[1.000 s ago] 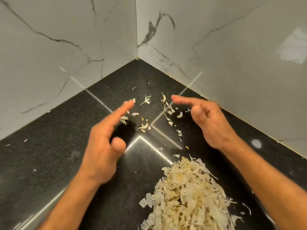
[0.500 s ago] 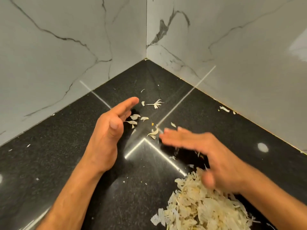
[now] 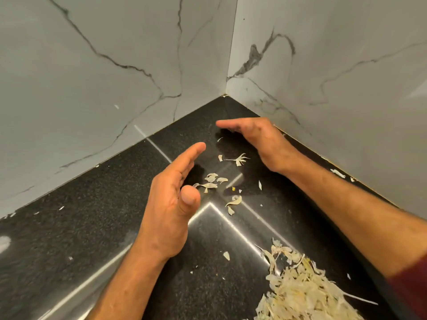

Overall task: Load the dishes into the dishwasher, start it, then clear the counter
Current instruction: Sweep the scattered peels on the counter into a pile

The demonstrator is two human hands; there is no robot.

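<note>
A head-worn camera looks down into the corner of a polished black speckled stone worktop, where two white marble-look wall panels with grey veins meet.

The person's left hand stands on its edge near the middle of the worktop, fingers straight and pointing toward the corner, thumb raised; its grip is released and it holds nothing. The right hand reaches in farther back, close to the right-hand wall, palm facing down and left, fingers straight and together, pointing left. Its grip is likewise released, holding nothing. Whether either hand touches the stone cannot be told.

Between the two hands lie scattered pale cream vegetable peel scraps, thin and curled, loose on the worktop. One has a small frayed, root-like end.

A large heap of pale cream shredded peelings sits at the lower right, well apart from the scattered bits, just beside the right forearm. A dark red sleeve edge shows at the lower right corner.

Bright strip-light reflections cross the glossy stone.
</note>
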